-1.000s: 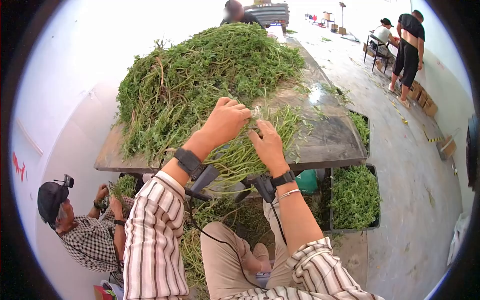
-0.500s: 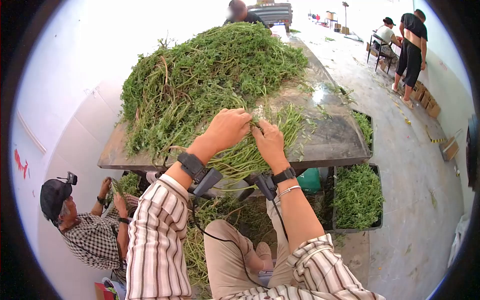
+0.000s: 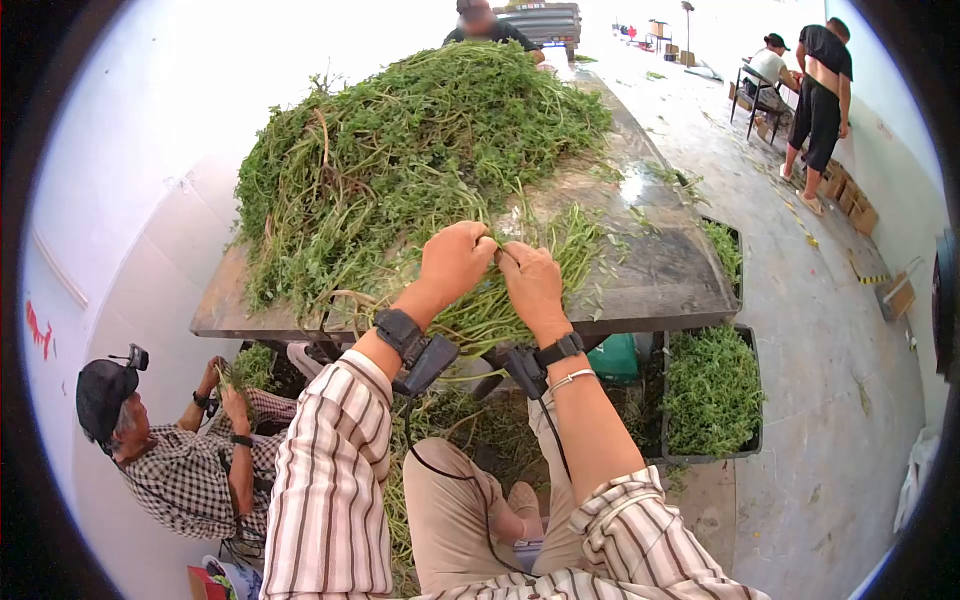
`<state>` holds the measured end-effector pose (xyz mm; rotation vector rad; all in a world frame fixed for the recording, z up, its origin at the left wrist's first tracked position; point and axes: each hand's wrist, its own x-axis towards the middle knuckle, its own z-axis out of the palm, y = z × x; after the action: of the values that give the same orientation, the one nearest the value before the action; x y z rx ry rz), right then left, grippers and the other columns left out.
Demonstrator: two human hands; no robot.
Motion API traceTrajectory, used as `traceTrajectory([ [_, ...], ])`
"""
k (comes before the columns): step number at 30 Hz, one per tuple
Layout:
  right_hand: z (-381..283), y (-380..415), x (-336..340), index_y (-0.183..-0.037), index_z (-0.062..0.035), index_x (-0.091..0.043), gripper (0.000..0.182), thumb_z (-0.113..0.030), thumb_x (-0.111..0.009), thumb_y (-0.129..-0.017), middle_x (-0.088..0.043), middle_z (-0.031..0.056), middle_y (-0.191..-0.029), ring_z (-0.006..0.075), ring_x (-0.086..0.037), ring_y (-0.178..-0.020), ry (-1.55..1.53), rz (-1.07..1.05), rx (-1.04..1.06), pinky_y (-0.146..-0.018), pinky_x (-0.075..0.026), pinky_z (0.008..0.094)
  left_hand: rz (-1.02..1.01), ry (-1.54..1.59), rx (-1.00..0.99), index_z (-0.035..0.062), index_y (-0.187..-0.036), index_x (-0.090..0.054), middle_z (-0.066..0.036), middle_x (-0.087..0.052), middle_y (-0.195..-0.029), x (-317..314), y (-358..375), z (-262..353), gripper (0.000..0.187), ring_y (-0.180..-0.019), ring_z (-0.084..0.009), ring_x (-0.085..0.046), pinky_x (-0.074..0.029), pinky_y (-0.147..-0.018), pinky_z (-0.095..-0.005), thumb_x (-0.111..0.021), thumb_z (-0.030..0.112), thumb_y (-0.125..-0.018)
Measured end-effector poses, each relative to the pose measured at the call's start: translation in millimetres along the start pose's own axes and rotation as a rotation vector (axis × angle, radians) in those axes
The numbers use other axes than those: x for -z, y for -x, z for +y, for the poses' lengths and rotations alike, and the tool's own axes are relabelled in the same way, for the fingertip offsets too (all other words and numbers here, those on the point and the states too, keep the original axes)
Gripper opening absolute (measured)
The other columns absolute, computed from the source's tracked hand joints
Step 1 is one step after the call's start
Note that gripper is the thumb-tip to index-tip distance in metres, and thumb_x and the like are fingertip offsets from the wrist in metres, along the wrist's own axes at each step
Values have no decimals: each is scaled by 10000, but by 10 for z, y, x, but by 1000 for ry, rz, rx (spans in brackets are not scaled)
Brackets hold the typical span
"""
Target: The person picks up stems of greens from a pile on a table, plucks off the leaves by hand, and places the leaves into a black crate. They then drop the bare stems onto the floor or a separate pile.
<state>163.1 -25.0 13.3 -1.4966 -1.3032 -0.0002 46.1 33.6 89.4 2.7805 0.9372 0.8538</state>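
Observation:
My left hand [image 3: 455, 265] is closed with its fingertips pinched on a green plant stem above the near part of the table. Close beside it, my right hand [image 3: 532, 283] pinches the same small bit of stem, fingers bent together. Most of the stem is hidden by my fingers. Beneath both hands lies a loose bundle of long green stems [image 3: 490, 318], some reaching over the table edge. A large heap of leafy green plants [image 3: 430, 130] covers the table [image 3: 660, 275] behind my hands.
Black crates of leafy greens [image 3: 712, 390] stand right of the table, and a green container [image 3: 614, 360] sits below it. At left a person in a checked shirt [image 3: 180, 480] handles greens. Another person [image 3: 490, 30] is behind the heap. Two people [image 3: 825, 95] are at far right.
My left hand has shifted slightly right and down, and my right hand slightly left, bringing the fingertips closer together. The left forearm has swung a little to the right.

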Motion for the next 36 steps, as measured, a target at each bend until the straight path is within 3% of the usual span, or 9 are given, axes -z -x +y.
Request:
traceTrajectory([
  [3, -13, 5, 1, -877, -85, -632, 170, -222, -535, -849, -637, 80, -879, 318, -534, -814, -6, 33, 9, -746, -406, 444, -28, 113, 113, -13, -833, -595, -163, -590, -800, -125, -97, -225, 224, -718, -346, -564, -456, -659, -420, -474, 176, -823],
  [6, 56, 22, 18, -885, -79, -635, 178, -223, -536, -846, -634, 91, -863, 323, -536, -815, 13, -1, 0, -748, -415, 453, 428, -79, -140, 37, -635, -515, -112, -511, -595, 28, -290, -619, 219, -577, -244, -527, -401, -553, -393, -457, 128, -825],
  [7, 83, 24, 10, -885, -79, -635, 178, -223, -536, -846, -634, 91, -863, 323, -536, -815, 14, 0, -1, -748, -415, 453, 435, 594, 331, 59, -602, -457, -37, -398, -549, 160, -312, -577, 264, -523, -156, -415, -352, -520, -356, -430, 135, -854],
  [8, 104, 24, -18, -888, -77, -636, 185, -228, -538, -847, -630, 101, -851, 330, -535, -813, -14, 50, 16, -749, -420, 458, 366, 761, 437, 71, -633, -453, 4, -354, -582, 362, -294, -535, 257, -552, -105, -353, -320, -513, -323, -430, 166, -871],
  [16, 14, 25, 39, -905, -57, -612, 218, -255, -532, -862, -578, 183, -804, 377, -523, -798, -19, 2, -103, -724, -431, 486, 128, 979, 527, 65, -753, -482, -25, -406, -647, 444, 50, -113, 190, -611, -156, -400, -387, -579, -341, -424, 195, -879],
  [18, 24, 30, 52, -906, -54, -606, 221, -258, -533, -862, -576, 187, -805, 381, -523, -792, -26, -1, -93, -716, -430, 488, 33, 849, 545, 10, -876, -554, -90, -522, -721, 327, 138, -142, 205, -682, -206, -501, -424, -626, -368, -449, 186, -871],
  [20, 26, 18, 30, -907, -50, -599, 225, -261, -534, -862, -575, 191, -807, 385, -522, -787, -44, -9, -80, -709, -430, 491, 103, 203, 198, -34, -1050, -556, -183, -612, -914, 34, 271, -183, 294, -828, -286, -591, -462, -724, -390, -474, 175, -859],
  [23, 24, 8, 63, -948, -42, -607, 250, -266, -540, -859, -582, 200, -851, 391, -539, -824, 4, -51, -114, -726, -439, 482, 116, 70, 86, -26, -1167, -508, -238, -590, -1042, -223, 434, -180, 391, -909, -379, -595, -473, -771, -459, -521, 195, -845],
  [36, -215, 4, 188, -1127, -133, -599, 297, -165, -538, -837, -607, 51, -1142, 280, -518, -1027, 67, 105, 171, -857, -408, 432, 11, -93, 141, 26, -1116, -510, -175, -579, -991, -359, 628, 49, 294, -827, -371, -587, -487, -674, -456, -527, 148, -850],
])
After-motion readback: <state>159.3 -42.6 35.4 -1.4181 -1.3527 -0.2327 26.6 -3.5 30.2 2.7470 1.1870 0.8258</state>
